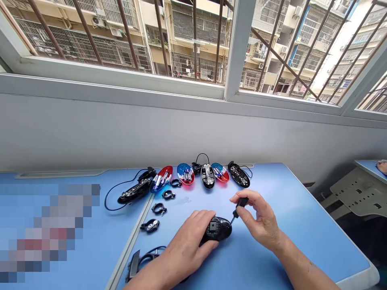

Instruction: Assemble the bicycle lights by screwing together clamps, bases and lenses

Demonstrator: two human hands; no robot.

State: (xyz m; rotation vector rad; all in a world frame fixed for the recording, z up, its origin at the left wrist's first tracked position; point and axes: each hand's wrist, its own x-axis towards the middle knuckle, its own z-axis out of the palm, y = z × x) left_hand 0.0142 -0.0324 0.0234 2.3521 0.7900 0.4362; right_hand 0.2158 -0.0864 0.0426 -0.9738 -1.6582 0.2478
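My left hand (193,237) is wrapped round the left part of a black oval housing (222,228) and holds it on the blue table. My right hand (260,219) pinches the black handle of a small screwdriver (241,205) between thumb and fingers. The screwdriver slants down to the left, and its tip meets the right end of the housing. A square raised part shows on the housing's upper face. The palm side of my left hand is hidden.
Red-and-blue shells (186,174) with batteries and opened black housings (208,176) with cables line the table's back. Black ring clamps (159,208) run down the left, beside a table seam. A black bracket (134,264) lies near my left forearm. Another table (367,171) stands at right.
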